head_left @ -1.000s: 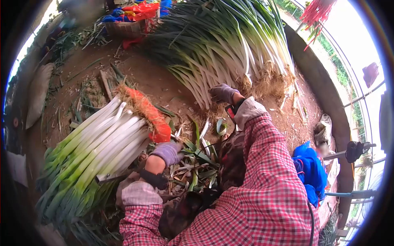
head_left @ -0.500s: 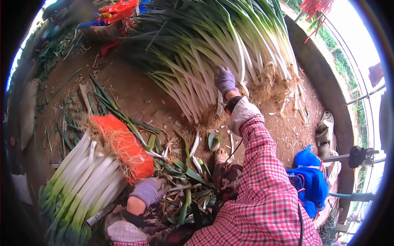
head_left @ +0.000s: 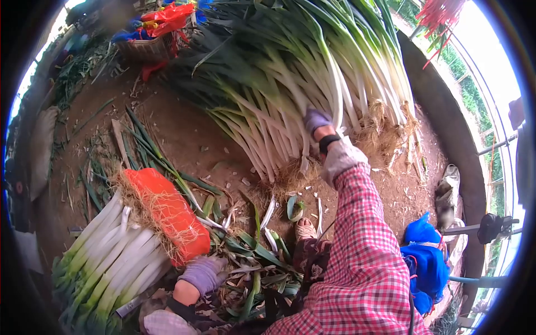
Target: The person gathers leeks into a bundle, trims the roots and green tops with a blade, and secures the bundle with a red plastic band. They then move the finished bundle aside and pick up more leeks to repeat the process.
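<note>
Gloved right hand (head_left: 317, 120) at the far leek pile (head_left: 335, 84), finger grip hidden, gloved left hand (head_left: 204, 273) just beside orange wrap (head_left: 177, 207) by roots of near-left leek bundle (head_left: 118, 245), fingers blurred, grip unclear

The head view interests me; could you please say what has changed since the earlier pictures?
Since the first picture, the right hand has moved forward and rightward, deeper into the big leek pile; its grip is hidden. More of the orange wrap by the smaller leek bundle shows. The left hand stays beside that wrap, the blue material at far right.
</note>
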### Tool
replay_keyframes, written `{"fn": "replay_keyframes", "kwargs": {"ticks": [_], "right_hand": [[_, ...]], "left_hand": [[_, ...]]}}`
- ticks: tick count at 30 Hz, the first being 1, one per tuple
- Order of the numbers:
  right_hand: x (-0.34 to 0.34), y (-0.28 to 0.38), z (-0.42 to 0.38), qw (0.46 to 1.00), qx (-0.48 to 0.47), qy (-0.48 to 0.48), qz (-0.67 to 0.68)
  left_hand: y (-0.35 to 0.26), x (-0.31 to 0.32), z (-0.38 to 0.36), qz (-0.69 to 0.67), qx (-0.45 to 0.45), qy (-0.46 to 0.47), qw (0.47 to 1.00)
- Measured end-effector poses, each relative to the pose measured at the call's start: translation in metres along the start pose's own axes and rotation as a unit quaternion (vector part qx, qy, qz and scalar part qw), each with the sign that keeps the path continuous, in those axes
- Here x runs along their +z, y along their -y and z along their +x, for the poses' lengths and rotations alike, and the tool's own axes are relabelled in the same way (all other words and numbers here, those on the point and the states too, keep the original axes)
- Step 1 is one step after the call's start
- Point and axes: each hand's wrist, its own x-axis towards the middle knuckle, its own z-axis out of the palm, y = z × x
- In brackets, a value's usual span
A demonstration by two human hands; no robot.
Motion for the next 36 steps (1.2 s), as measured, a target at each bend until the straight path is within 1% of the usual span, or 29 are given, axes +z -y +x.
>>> {"fn": "replay_keyframes", "kwargs": {"ticks": [2,5,8,9,10,11,12,14,15,16,17,18,19,20,21,22,23,24,25,26,27,28,29,30,31,32,34,35,36], "right_hand": [[-0.007,0.027,-0.049,0.981,0.011,0.095,0.171],[-0.022,0.054,-0.097,0.962,-0.023,0.112,0.246],[-0.056,0.072,-0.128,0.881,-0.015,0.175,0.44],[-0.078,0.079,-0.137,0.849,0.017,0.206,0.486],[-0.109,0.086,-0.152,0.832,0.014,0.218,0.51],[-0.129,0.091,-0.164,0.787,0.001,0.224,0.575],[-0.171,0.101,-0.188,0.76,0.004,0.248,0.601],[-0.205,0.112,-0.222,0.708,0.025,0.308,0.635],[-0.214,0.116,-0.241,0.684,0.023,0.322,0.655],[-0.235,0.127,-0.268,0.659,0.02,0.336,0.673],[-0.26,0.131,-0.3,0.691,-0.026,0.305,0.655],[-0.259,0.131,-0.316,0.691,-0.044,0.307,0.653],[-0.259,0.132,-0.333,0.692,-0.061,0.308,0.65],[-0.282,0.142,-0.363,0.668,0.032,0.349,0.656],[-0.287,0.142,-0.383,0.691,-0.025,0.344,0.635],[-0.29,0.14,-0.399,0.709,-0.091,0.348,0.606],[-0.299,0.14,-0.418,0.689,-0.1,0.381,0.609],[-0.308,0.141,-0.435,0.668,-0.109,0.42,0.604],[-0.312,0.143,-0.451,0.661,-0.06,0.428,0.613],[-0.316,0.143,-0.463,0.657,-0.007,0.432,0.618],[-0.326,0.146,-0.468,0.671,-0.026,0.443,0.593],[-0.329,0.146,-0.47,0.684,-0.043,0.447,0.575],[-0.322,0.134,-0.463,0.701,-0.059,0.45,0.55],[-0.314,0.128,-0.455,0.718,-0.077,0.444,0.531],[-0.319,0.134,-0.458,0.706,-0.048,0.456,0.539],[-0.318,0.134,-0.456,0.693,-0.071,0.468,0.544],[-0.315,0.136,-0.455,0.694,-0.082,0.473,0.537],[-0.319,0.146,-0.458,0.677,-0.079,0.489,0.544],[-0.321,0.149,-0.462,0.66,-0.079,0.507,0.548]], "left_hand": [[-0.002,0.004,-0.002,0.002,0.006,-0.017,1.0],[-0.006,0.003,-0.006,0.011,0.01,-0.051,0.999],[-0.016,-0.008,-0.014,0.026,0.002,-0.073,0.997],[-0.018,-0.013,-0.013,0.041,-0.001,-0.06,0.997],[-0.018,-0.015,-0.01,0.043,-0.015,-0.102,0.994],[-0.018,-0.015,-0.008,0.044,-0.03,-0.139,0.989],[-0.019,-0.018,-0.01,0.045,-0.047,-0.176,0.982],[-0.027,-0.034,-0.019,0.037,-0.036,-0.285,0.957],[-0.03,-0.038,-0.026,0.029,-0.033,-0.337,0.941],[-0.029,-0.039,-0.027,0.032,0.006,-0.406,0.913],[-0.024,-0.037,-0.024,0.035,0.045,-0.473,0.879],[-0.021,-0.038,-0.025,0.038,0.078,-0.537,0.839],[-0.027,-0.041,-0.03,0.035,0.107,-0.558,0.822],[-0.036,-0.044,-0.036,0.032,0.127,-0.578,0.806],[-0.032,-0.041,-0.024,0.103,0.124,-0.587,0.793],[-0.041,-0.043,-0.033,0.06,0.171,-0.615,0.768],[-0.05,-0.044,-0.042,0.022,0.219,-0.637,0.738],[-0.038,-0.038,-0.031,0.053,0.208,-0.636,0.742],[-0.027,-0.031,-0.021,0.084,0.197,-0.633,0.744],[-0.026,-0.029,-0.031,0.048,0.186,-0.622,0.759],[-0.009,-0.02,-0.009,0.073,0.145,-0.614,0.772],[-0.014,-0.021,-0.024,0.07,0.169,-0.655,0.733],[-0.016,-0.029,-0.033,0.055,0.123,-0.602,0.787],[-0.014,-0.031,-0.038,0.086,0.122,-0.622,0.769],[-0.012,-0.03,-0.041,0.1,0.111,-0.635,0.758],[-0.009,-0.031,-0.044,0.119,0.103,-0.647,0.746],[0.006,-0.028,-0.041,0.169,0.098,-0.683,0.704],[0.02,-0.028,-0.025,0.146,0.114,-0.706,0.683],[0.022,-0.026,-0.023,0.126,0.132,-0.722,0.667]]}}
